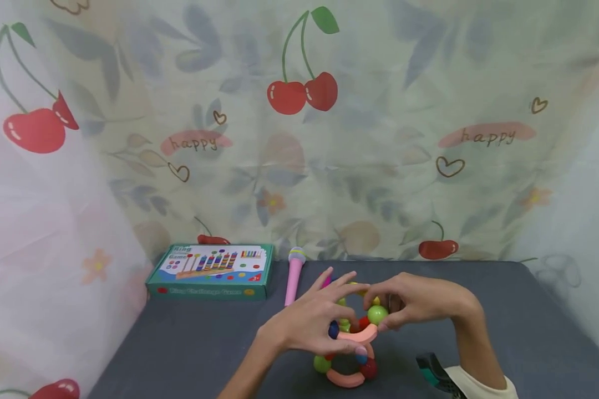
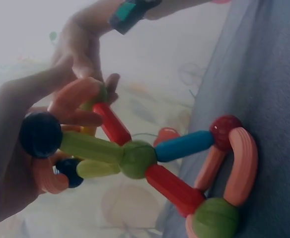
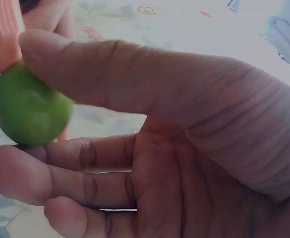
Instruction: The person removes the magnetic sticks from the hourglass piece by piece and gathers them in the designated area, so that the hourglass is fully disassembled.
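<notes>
A magnetic ball-and-stick toy (image 2: 138, 159) stands on the table, built of coloured balls with straight and curved rods. Around its upper left side my left hand (image 1: 314, 324) holds on, its thumb below a pink curved rod (image 1: 360, 336) and its fingers above. A dark blue ball (image 2: 40, 134) sits close to that palm. From the right, my right hand (image 1: 421, 299) pinches a light green ball (image 3: 33, 106) between thumb and fingers; the pink rod and a red rod (image 2: 112, 124) meet this ball. Lower down, a dark red ball (image 2: 226, 133) joins pink curved rods near the tabletop. My left hand partly hides the upper structure.
A green ring game box (image 1: 207, 291) lies at the back left of the dark table (image 1: 199, 343). Beside it is a pink toy microphone (image 1: 293, 277). A patterned curtain (image 1: 379, 183) hangs behind the table. A dark device (image 1: 434, 372) is on my right forearm.
</notes>
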Action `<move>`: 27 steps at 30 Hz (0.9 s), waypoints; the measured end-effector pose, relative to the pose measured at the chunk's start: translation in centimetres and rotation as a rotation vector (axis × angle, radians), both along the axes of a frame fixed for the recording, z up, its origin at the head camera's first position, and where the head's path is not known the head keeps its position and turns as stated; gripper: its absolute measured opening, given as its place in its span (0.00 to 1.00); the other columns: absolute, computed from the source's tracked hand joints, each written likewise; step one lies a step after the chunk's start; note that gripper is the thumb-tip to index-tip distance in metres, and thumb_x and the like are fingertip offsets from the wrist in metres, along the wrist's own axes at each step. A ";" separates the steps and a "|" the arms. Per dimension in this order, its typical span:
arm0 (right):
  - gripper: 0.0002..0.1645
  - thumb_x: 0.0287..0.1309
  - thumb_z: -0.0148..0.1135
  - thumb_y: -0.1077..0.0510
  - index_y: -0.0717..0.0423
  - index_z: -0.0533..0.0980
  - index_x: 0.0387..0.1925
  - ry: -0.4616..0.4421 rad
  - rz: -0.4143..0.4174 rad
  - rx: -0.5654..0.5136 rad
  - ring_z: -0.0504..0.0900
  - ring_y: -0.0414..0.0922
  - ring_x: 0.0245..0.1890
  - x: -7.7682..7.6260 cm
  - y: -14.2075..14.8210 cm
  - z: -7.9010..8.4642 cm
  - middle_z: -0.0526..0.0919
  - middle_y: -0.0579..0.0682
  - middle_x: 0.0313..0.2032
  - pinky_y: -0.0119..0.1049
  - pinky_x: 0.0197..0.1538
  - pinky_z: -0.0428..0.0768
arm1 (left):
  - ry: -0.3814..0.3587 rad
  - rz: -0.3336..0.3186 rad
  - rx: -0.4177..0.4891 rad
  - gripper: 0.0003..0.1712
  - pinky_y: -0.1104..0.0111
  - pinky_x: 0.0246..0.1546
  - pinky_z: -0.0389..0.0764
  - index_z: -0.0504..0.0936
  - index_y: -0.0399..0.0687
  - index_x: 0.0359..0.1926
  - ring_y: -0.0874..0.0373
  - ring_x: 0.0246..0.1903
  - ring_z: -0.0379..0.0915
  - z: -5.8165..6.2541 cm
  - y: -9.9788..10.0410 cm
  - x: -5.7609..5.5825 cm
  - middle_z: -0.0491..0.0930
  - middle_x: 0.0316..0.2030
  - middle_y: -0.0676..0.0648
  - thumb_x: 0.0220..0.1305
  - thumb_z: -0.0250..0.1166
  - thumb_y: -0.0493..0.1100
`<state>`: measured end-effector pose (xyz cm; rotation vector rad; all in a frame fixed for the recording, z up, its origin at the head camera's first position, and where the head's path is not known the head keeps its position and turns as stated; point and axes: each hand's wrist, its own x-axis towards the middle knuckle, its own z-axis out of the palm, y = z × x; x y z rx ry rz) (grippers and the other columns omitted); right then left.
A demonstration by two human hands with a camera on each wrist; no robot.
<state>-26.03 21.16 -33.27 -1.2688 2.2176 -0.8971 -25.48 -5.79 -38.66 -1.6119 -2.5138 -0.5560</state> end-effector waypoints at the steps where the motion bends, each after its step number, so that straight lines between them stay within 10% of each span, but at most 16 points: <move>1: 0.15 0.69 0.68 0.50 0.50 0.81 0.53 0.002 0.001 -0.002 0.81 0.29 0.25 0.1 0.0 -0.1 0.87 0.48 0.28 0.31 0.32 0.83 | 0.000 -0.002 -0.006 0.15 0.35 0.80 0.46 0.88 0.65 0.41 0.48 0.84 0.47 0.1 0.1 0.0 0.64 0.78 0.57 0.67 0.67 0.65; 20: 0.11 0.70 0.67 0.49 0.45 0.84 0.50 0.027 0.011 0.005 0.80 0.26 0.24 0.4 -0.2 -0.4 0.88 0.46 0.28 0.30 0.29 0.82 | -0.067 0.095 -0.227 0.21 0.38 0.62 0.76 0.89 0.70 0.33 0.52 0.83 0.50 1.7 2.3 0.8 0.61 0.79 0.62 0.69 0.60 0.72; 27: 0.07 0.72 0.65 0.52 0.44 0.83 0.48 0.063 0.028 -0.018 0.78 0.26 0.23 0.4 -0.3 -0.6 0.86 0.45 0.26 0.28 0.28 0.81 | -0.081 0.113 -0.244 0.20 0.34 0.64 0.72 0.93 0.69 0.37 0.51 0.83 0.48 1.2 2.1 0.7 0.59 0.80 0.63 0.70 0.61 0.70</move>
